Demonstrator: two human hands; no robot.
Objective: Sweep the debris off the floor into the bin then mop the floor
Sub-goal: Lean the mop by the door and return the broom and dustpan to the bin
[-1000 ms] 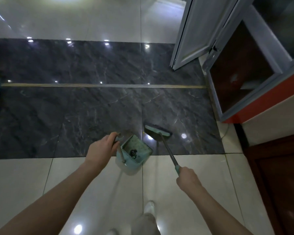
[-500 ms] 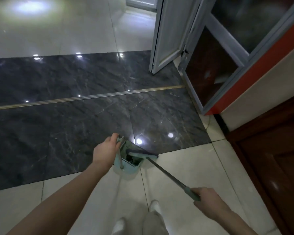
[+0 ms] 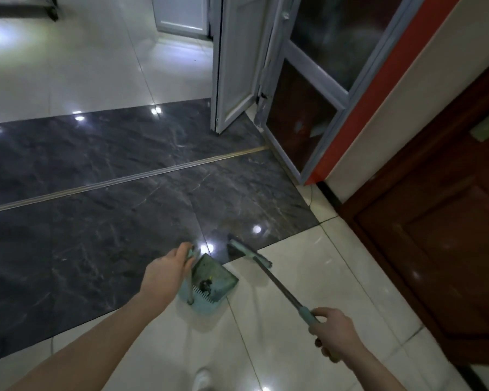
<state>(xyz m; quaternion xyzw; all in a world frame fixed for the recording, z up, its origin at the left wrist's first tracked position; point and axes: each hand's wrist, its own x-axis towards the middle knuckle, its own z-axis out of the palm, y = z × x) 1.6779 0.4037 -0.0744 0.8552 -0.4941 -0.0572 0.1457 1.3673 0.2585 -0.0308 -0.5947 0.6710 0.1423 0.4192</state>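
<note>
At lower centre the fingers of the left hand (image 3: pixel 164 270) were clamped on the upright handle of the dustpan (image 3: pixel 224 277), dark debris (image 3: pixel 206 284) inside it, while the broom head (image 3: pixel 247 252) sat just to its upper right, shaft (image 3: pixel 283 289) slanting down-right into the curled fingers of the right hand (image 3: pixel 335 338)

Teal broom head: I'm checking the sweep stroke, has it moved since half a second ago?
Yes. The teal broom's head has swung right, off the teal dustpan's mouth, now clear right of the floor's tile seam.

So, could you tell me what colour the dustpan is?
The dustpan is pale teal; head view.
</note>
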